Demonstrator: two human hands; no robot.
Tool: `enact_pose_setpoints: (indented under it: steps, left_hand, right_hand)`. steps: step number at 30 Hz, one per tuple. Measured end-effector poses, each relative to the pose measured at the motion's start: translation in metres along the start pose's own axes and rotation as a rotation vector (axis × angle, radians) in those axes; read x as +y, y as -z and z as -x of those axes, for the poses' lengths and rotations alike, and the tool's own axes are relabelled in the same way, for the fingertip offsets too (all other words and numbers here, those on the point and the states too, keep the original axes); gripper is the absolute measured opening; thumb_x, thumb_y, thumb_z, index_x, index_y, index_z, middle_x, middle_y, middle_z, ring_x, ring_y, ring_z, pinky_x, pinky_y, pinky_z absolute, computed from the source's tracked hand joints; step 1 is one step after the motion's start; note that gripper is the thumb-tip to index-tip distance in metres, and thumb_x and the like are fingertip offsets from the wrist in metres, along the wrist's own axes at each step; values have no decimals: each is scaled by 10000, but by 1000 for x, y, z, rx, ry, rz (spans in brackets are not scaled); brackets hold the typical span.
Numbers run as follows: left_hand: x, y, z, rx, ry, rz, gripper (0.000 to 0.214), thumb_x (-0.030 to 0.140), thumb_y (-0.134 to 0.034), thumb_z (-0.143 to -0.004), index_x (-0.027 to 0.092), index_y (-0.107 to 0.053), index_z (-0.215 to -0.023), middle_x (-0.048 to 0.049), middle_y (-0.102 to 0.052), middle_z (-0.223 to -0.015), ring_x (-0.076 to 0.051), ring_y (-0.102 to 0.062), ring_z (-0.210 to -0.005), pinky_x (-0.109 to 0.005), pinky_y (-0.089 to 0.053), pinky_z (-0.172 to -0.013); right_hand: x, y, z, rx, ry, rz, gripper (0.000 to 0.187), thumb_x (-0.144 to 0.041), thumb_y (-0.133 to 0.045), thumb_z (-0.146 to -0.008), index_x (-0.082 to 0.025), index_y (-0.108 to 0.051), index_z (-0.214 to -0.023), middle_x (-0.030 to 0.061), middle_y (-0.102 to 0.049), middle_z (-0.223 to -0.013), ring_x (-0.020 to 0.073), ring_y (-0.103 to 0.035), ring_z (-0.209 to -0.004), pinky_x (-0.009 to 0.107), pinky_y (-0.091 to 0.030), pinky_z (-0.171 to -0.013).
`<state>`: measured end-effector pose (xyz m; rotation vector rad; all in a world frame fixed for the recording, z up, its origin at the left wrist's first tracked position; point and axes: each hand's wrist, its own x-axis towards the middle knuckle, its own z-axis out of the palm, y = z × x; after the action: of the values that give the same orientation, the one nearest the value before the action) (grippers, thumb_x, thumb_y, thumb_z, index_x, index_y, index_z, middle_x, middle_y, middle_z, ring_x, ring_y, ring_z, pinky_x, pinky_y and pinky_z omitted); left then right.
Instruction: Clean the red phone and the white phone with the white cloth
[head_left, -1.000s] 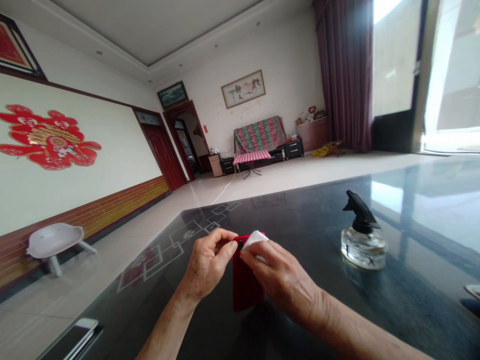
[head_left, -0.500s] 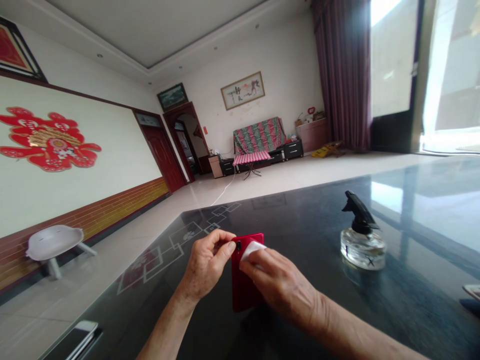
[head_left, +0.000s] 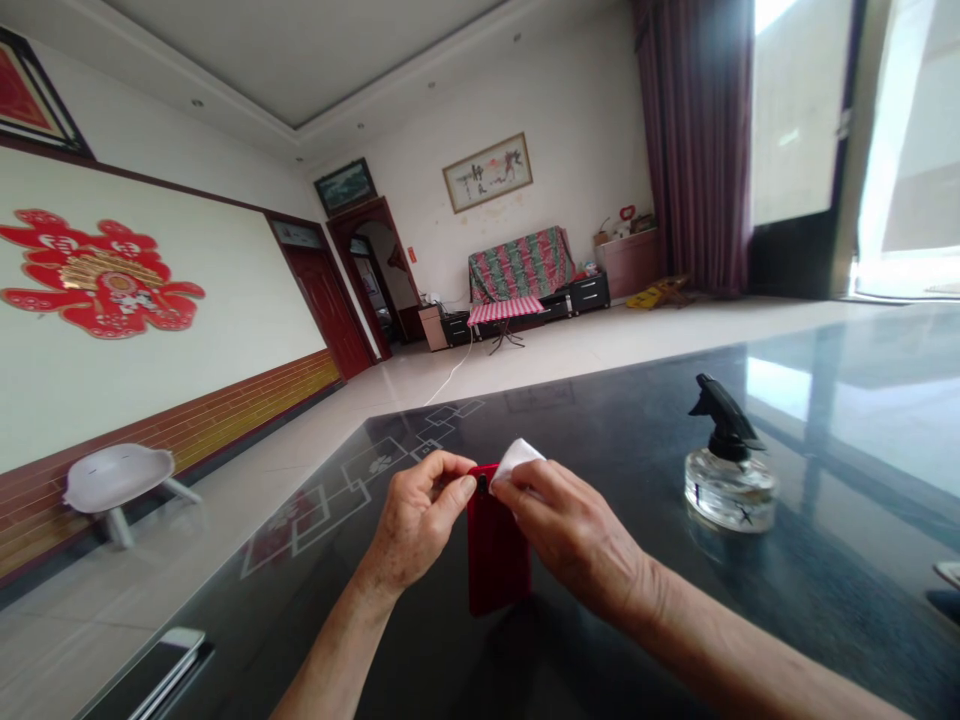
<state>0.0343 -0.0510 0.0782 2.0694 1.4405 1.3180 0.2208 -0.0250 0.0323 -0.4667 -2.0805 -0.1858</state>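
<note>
A red phone [head_left: 495,560] stands upright on the dark glossy table [head_left: 637,640], its back with the camera lens facing me. My left hand [head_left: 412,515] is closed, pinching the phone's upper left corner between thumb and fingers. In my right hand [head_left: 574,530] is a folded white cloth [head_left: 519,458], or perhaps a tissue. The fingers hold it against the phone's top edge, near the lens. Right of my hands stands a clear spray bottle [head_left: 729,490] with a black trigger head, holding clear liquid.
At the table's lower left edge lie a white-edged phone [head_left: 154,680] and something dark under it. A pale plastic stool [head_left: 120,480] stands on the floor at the left. Another object [head_left: 949,573] is cut off at the right edge.
My right hand has moved the white cloth up from the phone's back to its top edge. The left hand keeps its pinch on the corner. The view has shifted slightly.
</note>
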Motion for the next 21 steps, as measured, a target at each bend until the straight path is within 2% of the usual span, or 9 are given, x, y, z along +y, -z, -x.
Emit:
enact_pose_setpoints:
  steps: [5,11,15,19,21]
  left_hand:
    - [-9,3,-1,10,15,17,137,282,-567,-829,166,-625,-874,9,-629,-711,-125,-559,-618,-209,-447,-595]
    - [-11,4,-1,-17,18,55,132,284,-560,-836,170,-612,-875,7,-621,-719,-127,-557,-630,-211,-445,-603]
    - [-10,5,-1,-50,4,69,129,282,-548,-847,172,-605,-882,11,-604,-721,-121,-540,-633,-205,-433,-601]
    - [-16,7,-2,-58,4,87,140,292,-534,-856,179,-594,-912,11,-600,-755,-124,-540,-659,-213,-440,-629]
    - [-19,7,-2,-53,12,90,137,290,-533,-852,179,-592,-906,11,-600,-751,-126,-545,-663,-216,-446,-637]
  right_hand:
    - [-2,-6,9,-89,42,-34,227,-128,-404,-922,-162,-628,-930,49,-572,-786,137,-505,-665,254,-466,-641]
    - [16,9,1,137,-176,-83,267,-129,-439,-901,-211,-614,-1085,68,-568,-977,137,-563,-834,250,-486,-732]
    - [20,11,-2,121,-218,-121,250,-142,-447,-906,-216,-627,-1063,58,-570,-992,127,-573,-846,231,-477,-735]
    - [20,3,7,67,-258,-123,226,-149,-449,-902,-200,-643,-1004,57,-583,-934,129,-587,-790,230,-482,-704]
    - [21,2,11,81,-275,-118,216,-139,-454,-892,-193,-647,-973,54,-589,-902,127,-591,-757,227,-484,-680]
